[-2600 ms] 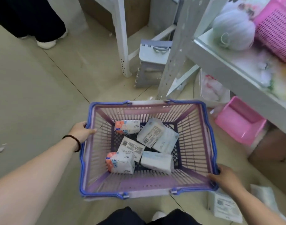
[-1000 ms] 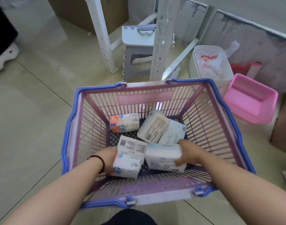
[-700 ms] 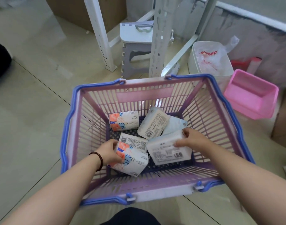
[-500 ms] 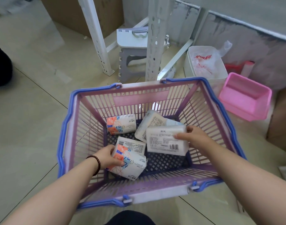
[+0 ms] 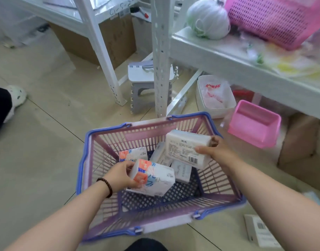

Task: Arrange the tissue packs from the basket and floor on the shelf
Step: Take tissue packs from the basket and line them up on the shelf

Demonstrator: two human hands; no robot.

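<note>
A pink basket with a blue rim [image 5: 86,156] stands on the floor in front of me. My left hand [image 5: 121,175] grips an orange-and-white tissue pack [image 5: 153,178], lifted above the basket floor. My right hand [image 5: 213,151] holds a white tissue pack [image 5: 184,147] higher, near the basket's far right corner. Three more packs lie inside: an orange one [image 5: 133,153] and two white ones [image 5: 159,154] [image 5: 181,172], partly hidden. Another pack [image 5: 260,230] lies on the floor at the lower right. The white shelf [image 5: 228,60] runs across the upper right.
On the shelf sit a white bag [image 5: 208,19] and a pink mesh basket [image 5: 271,17]. Below it stand a pink tub [image 5: 255,124], a white bin [image 5: 215,96] and a grey step stool [image 5: 142,86]. White shelf posts [image 5: 161,57] rise behind the basket. Another person's shoe [image 5: 15,98] is at left.
Both hands reached into the basket, each took a tissue pack, and lifted them up. My view has tilted upward, bringing the shelf top into sight.
</note>
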